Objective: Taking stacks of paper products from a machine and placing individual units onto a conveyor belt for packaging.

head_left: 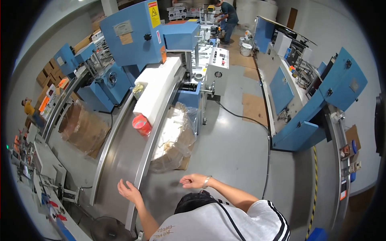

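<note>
My left hand is over the lower end of a long metal chute, near its right rail. Its fingers are spread and hold nothing. To the right of the chute, in front of my body, my right hand hangs with fingers curled together and nothing visible in them. Farther up the chute lies a long white block, which looks like stacked paper or tissue. A red round container stands at its near end. A small clear-wrapped yellowish item sits by its left side.
A blue machine stands at the chute's far end, with a control panel. Beside the chute is a plastic-lined carton of white scraps. A black cable crosses the floor. Another blue machine stands right; a person bends far back.
</note>
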Demonstrator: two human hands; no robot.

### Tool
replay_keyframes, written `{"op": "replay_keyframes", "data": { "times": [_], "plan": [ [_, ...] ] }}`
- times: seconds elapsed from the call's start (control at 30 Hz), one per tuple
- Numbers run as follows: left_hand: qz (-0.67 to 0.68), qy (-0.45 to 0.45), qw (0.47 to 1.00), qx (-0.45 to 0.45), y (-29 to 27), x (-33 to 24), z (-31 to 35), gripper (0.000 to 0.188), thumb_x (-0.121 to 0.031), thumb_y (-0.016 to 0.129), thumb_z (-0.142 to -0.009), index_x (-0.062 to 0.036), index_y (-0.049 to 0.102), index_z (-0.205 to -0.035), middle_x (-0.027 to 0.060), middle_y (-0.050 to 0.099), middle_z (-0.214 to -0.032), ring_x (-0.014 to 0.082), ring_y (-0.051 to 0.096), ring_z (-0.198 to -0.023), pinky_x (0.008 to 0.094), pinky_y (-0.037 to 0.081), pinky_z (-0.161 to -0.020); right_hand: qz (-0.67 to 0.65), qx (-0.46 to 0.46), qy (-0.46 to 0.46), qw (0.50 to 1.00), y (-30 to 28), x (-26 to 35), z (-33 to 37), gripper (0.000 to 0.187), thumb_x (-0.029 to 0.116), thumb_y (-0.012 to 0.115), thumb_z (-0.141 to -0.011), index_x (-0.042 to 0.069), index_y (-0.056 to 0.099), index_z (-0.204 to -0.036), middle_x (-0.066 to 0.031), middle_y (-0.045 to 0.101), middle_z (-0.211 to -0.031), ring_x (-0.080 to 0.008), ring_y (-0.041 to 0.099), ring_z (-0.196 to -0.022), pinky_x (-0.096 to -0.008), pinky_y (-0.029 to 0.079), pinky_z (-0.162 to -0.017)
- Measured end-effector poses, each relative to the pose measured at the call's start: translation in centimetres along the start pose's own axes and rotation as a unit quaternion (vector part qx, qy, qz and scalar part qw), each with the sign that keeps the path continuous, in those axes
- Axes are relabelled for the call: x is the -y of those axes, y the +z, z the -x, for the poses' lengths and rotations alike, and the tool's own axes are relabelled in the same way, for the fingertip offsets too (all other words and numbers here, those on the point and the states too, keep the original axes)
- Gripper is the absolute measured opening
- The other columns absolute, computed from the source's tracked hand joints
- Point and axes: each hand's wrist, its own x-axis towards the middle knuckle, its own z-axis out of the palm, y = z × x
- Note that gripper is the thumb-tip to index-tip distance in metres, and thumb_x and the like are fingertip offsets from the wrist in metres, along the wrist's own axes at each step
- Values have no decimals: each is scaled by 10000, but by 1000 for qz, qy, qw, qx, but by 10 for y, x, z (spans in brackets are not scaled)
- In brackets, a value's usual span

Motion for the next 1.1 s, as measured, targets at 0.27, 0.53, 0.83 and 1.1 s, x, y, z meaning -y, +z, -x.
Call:
{"op": "replay_keyframes", "data": {
  "times": [0.27,0.53,0.83,1.1],
  "plan": [
    [-183,-23,983,18,11,-8,1,408,-186,492,-912,-43,461,-1294,182,413,-1348,362,381,-1240,498,321,-979,-86,-26,20,996,-28,-15,-11,393,246,616,-884,38,551,-1211,-81,659,-1070,-148,613,-966,-293,473,-888],
    [-242,-34,969,43,12,3,0,524,-190,525,-864,-41,395,-1348,203,363,-1386,383,358,-1260,509,315,-989,-80,2,-41,996,-27,12,-59,348,252,634,-853,44,597,-1131,-92,669,-1035,-186,630,-973,-306,486,-862],
    [-180,-108,973,90,-6,17,1,611,-222,565,-839,-41,351,-1382,257,301,-1417,433,315,-1282,510,279,-1035,-198,78,-56,975,-21,33,-105,339,197,631,-895,34,560,-1184,-47,644,-1071,-106,585,-1014,-273,464,-902],
    [-21,-41,996,80,36,-38,-40,624,-151,603,-822,-9,347,-1372,315,290,-1397,453,285,-1299,495,241,-1069,-227,87,-7,970,-23,51,-96,253,129,635,-887,48,598,-1124,-43,635,-1057,-102,579,-985,-255,469,-872]
  ]
}}
